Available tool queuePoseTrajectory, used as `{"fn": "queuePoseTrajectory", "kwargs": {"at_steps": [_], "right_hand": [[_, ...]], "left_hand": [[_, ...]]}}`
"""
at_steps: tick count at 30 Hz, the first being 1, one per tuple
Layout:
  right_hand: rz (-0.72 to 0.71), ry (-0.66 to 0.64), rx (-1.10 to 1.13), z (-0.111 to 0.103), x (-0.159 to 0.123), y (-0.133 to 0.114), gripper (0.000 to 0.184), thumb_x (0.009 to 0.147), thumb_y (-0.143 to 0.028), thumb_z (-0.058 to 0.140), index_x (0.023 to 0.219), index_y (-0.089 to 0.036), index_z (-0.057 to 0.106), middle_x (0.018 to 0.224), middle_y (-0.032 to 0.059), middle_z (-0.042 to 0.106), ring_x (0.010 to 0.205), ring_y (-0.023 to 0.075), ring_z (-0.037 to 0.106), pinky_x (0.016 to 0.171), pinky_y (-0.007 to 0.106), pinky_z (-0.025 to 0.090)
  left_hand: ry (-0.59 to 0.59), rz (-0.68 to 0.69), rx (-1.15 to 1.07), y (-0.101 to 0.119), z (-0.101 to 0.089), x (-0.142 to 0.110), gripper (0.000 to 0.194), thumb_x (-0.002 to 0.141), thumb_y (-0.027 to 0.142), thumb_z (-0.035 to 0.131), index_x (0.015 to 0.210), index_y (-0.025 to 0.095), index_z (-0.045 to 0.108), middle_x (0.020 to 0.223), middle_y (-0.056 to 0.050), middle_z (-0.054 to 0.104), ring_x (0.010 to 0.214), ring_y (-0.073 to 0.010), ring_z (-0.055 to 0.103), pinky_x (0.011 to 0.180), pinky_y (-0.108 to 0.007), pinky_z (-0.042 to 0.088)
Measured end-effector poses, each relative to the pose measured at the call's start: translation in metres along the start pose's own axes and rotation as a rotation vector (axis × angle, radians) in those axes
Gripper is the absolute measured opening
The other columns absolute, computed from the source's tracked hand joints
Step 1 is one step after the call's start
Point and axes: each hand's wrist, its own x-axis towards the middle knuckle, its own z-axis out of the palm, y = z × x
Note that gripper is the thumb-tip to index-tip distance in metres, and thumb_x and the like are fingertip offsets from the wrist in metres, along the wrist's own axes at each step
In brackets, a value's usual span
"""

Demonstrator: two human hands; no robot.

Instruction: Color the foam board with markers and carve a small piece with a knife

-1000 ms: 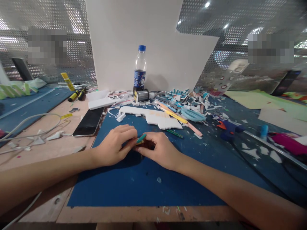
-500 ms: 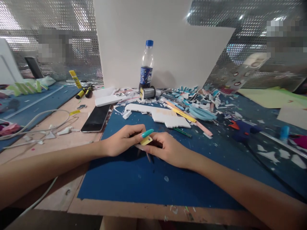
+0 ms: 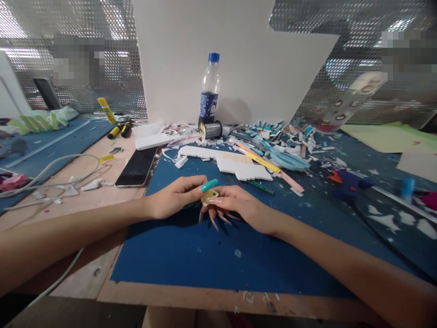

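A small pale yellow piece with a dark dot is pinched between both hands above the blue mat. My left hand is closed on its left side, the teal-nailed thumb along the top edge and the other fingers mostly hidden behind. From the right, my right hand grips it with the thumb across its face. The long-nailed fingers of that hand show underneath, pointing down toward the mat. What exactly the piece is, I cannot make out.
Beyond the hands lie a white foam cutout, a yellow cutter, blue-handled scissors and scraps. A wire spool sits before a bottle. A phone is left; a glue gun and its cord are right.
My right thumb has moved up onto the yellow piece's face. The right fingers have spread below it, showing more of their nails. Both hands remain in nearly the same place.
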Motion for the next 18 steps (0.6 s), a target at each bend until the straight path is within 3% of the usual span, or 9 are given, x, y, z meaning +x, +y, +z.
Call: {"fn": "queuePoseTrajectory", "kwargs": {"at_steps": [7, 14, 18], "right_hand": [[-0.001, -0.013, 0.018, -0.004, 0.0, 0.005, 0.025, 0.082, -0.036, 0.049, 0.079, -0.012, 0.057, 0.064, 0.0027, 0.057, 0.053, 0.0092, 0.047, 0.047, 0.022, 0.033], [0.003, 0.034, -0.167, 0.004, -0.004, 0.002, 0.026, 0.086, -0.034, 0.044, 0.081, -0.011, 0.056, 0.068, 0.0044, 0.057, 0.055, 0.0101, 0.047, 0.051, 0.024, 0.035], [-0.055, 0.044, -0.265, -0.009, -0.007, -0.004, 0.028, 0.089, -0.035, 0.04, 0.088, -0.012, 0.056, 0.069, 0.0037, 0.058, 0.054, 0.0107, 0.047, 0.053, 0.025, 0.037]], "left_hand": [[-0.001, 0.005, -0.012, -0.004, -0.001, -0.002, 0.034, 0.096, 0.041, 0.035, 0.08, 0.015, 0.05, 0.069, 0.002, 0.052, 0.058, -0.0081, 0.039, 0.055, -0.021, 0.034], [-0.027, -0.102, -0.023, 0.008, 0.004, 0.0, 0.029, 0.094, 0.037, 0.041, 0.075, 0.016, 0.045, 0.069, 0.002, 0.055, 0.062, -0.01, 0.055, 0.062, -0.023, 0.04], [0.009, -0.099, 0.13, 0.011, 0.003, 0.001, 0.031, 0.094, 0.036, 0.038, 0.072, 0.016, 0.045, 0.065, 0.003, 0.048, 0.06, -0.0087, 0.044, 0.059, -0.022, 0.034]]}}
